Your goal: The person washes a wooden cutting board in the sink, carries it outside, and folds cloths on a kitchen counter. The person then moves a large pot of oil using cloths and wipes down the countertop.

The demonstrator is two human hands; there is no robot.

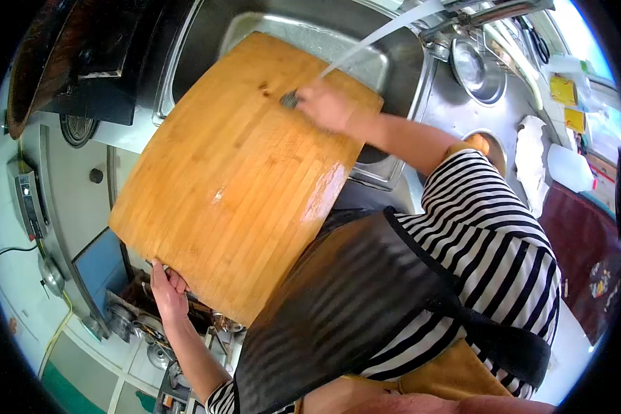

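Observation:
A large wooden cutting board (221, 179) leans over the metal sink (407, 76), its surface wet in places. My left hand (169, 290) grips the board's lower left edge, thumb on top and fingers curled at the rim. On the upper part of the board, my right hand (324, 107) is closed on a dark grey scrubber (290, 100), which touches the wood near a small dark mark. Motion blurs this hand. A stream of water (383, 34) runs from the faucet (490, 15) down to beside my right hand.
Metal bowls (477, 69) stand on the counter right of the sink, near a bowl with orange-brown items (477, 143). A white cloth (530, 162) and a white plastic jug (569, 168) lie farther right. Pans and utensils show below the board.

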